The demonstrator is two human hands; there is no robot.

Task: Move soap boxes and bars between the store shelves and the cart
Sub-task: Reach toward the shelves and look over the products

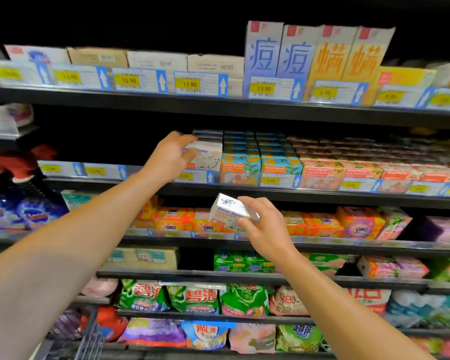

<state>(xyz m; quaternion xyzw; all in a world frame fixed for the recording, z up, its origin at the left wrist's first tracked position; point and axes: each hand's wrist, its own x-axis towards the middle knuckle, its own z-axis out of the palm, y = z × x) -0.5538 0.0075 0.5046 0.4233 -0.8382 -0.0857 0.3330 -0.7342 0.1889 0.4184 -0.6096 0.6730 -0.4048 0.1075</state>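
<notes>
My right hand (264, 227) pinches a white goat-soap box (229, 210) below the goat-soap shelf (270, 194), while my left hand (170, 157) curls round another box (208, 155) on it; both seem light, stiff cartons, best gripped across opposite faces.

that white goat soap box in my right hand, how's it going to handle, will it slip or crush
The box looks like stiff, flat-sided card, so it probably won't roll. The right hand pinches it tilted by one end; it seems light. Hard squeezing may dent it.
</notes>
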